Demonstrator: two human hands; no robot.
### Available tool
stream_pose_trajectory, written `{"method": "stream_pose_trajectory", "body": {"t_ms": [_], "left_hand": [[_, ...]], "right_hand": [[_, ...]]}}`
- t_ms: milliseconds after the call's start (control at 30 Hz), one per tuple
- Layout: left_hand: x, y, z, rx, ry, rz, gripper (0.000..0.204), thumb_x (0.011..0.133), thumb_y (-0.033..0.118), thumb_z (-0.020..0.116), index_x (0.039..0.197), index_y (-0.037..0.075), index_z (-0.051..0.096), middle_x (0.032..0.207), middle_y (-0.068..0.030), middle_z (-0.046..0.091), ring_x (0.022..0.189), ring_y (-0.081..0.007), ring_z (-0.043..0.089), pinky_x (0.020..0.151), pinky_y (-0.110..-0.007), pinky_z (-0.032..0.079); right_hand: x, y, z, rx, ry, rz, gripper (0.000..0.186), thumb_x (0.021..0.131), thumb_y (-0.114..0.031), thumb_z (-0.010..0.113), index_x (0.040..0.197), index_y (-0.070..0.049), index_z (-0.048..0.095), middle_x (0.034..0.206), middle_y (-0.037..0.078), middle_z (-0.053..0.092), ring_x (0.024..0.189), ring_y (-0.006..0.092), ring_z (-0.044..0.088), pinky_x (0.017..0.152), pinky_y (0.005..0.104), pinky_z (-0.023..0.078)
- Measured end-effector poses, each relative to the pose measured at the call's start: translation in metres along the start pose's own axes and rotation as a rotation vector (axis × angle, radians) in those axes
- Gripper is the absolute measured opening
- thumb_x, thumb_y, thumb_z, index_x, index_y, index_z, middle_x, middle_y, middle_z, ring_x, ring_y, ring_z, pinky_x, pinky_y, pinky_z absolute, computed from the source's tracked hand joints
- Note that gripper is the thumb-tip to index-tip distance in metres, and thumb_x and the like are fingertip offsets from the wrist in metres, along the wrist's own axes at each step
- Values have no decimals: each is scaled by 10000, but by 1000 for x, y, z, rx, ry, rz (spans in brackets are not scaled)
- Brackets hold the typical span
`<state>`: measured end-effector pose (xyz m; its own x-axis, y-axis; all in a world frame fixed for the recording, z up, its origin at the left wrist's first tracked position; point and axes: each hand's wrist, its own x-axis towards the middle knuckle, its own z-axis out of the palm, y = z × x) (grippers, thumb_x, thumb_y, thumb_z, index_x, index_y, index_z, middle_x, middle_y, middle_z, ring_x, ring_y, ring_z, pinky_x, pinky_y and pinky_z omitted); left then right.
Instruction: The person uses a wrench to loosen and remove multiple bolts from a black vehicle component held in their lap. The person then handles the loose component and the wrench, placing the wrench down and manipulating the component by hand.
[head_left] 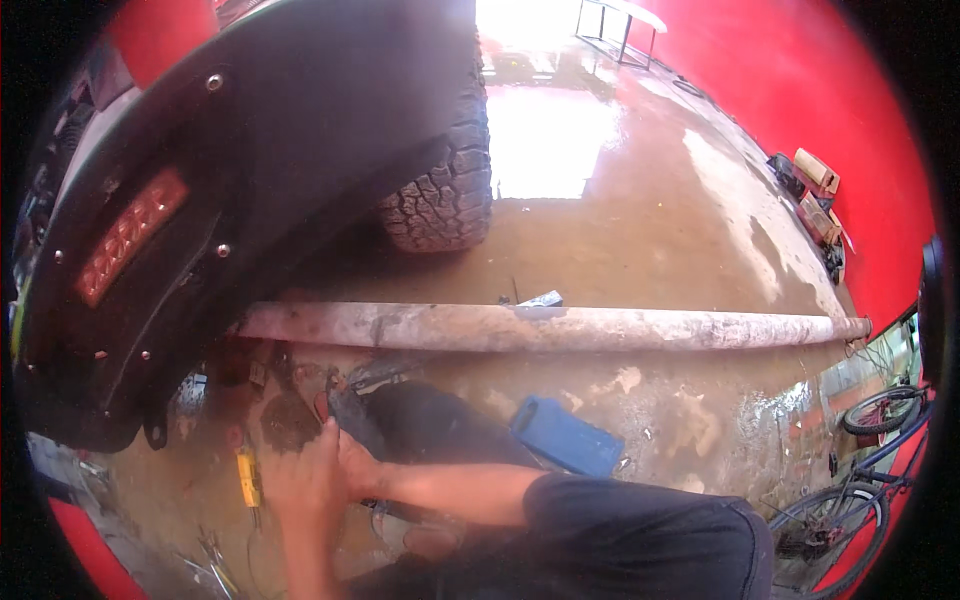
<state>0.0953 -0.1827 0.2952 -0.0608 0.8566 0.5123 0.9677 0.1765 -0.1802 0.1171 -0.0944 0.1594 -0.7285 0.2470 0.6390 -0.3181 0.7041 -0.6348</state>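
Observation:
My left hand (300, 470) and my right hand (355, 468) meet low in front of me, fingers curled and pressed close together. Just past the fingertips a slim red-handled tool (322, 404) sticks up, its kind unclear. Which hand grips it is hidden by the overlap. Dark metal parts (385, 375) lie beyond, near the vehicle's underside. To the left of my hands a yellow hand tool (248, 478) with a red end lies on the floor. Over everything at the left looms the vehicle's black bumper (290, 130) with a red light (130, 235) set in it.
A long whitish pole (600, 330) crosses the floor ahead, with a small blue-white box (543, 300) behind it. Near my leg sits a blue plastic case (567, 437). A knobbly tyre (440, 200) rests on wet floor. Bicycles (830, 530) and cardboard boxes (817, 172) line the red wall.

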Motion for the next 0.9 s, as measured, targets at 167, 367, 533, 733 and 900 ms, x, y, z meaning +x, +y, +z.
{"method": "stream_pose_trajectory", "body": {"t_ms": [167,367,533,733,900], "left_hand": [[-65,6,-27,-50,-2,20,362,913,12,663,1274,9,679,704,-92,446,647,-305,484,646,-458,412],[-96,7,-23,-70,26,-83,375,907,4,687,1281,22,669,721,-98,442,659,-308,480,632,-469,385],[-92,7,-31,-66,-69,-31,381,902,21,705,1281,25,670,725,-101,441,665,-310,487,641,-475,395],[-137,5,-18,-77,12,-232,338,965,76,648,1298,22,667,751,-114,503,659,-292,511,641,-415,410],[-195,-19,36,-697,224,-1277,355,1074,196,533,1373,22,612,901,-60,658,663,-140,518,587,-298,379]], "right_hand": [[-5,6,8,-44,92,-91,287,732,-285,770,863,-82,615,824,91,598,832,305,611,794,444,416],[-4,-2,14,-49,131,-108,289,693,-249,786,838,-75,606,799,102,568,795,313,595,771,448,413],[-5,-4,7,-60,123,-124,267,696,-225,785,822,-78,601,798,98,566,784,309,596,781,441,417],[-7,-6,0,-43,147,-98,275,694,-233,801,811,-86,601,798,95,563,788,295,601,801,432,423],[-11,-8,-9,-10,203,-173,259,639,-196,777,745,-100,561,752,74,516,713,283,550,705,431,401]]}}
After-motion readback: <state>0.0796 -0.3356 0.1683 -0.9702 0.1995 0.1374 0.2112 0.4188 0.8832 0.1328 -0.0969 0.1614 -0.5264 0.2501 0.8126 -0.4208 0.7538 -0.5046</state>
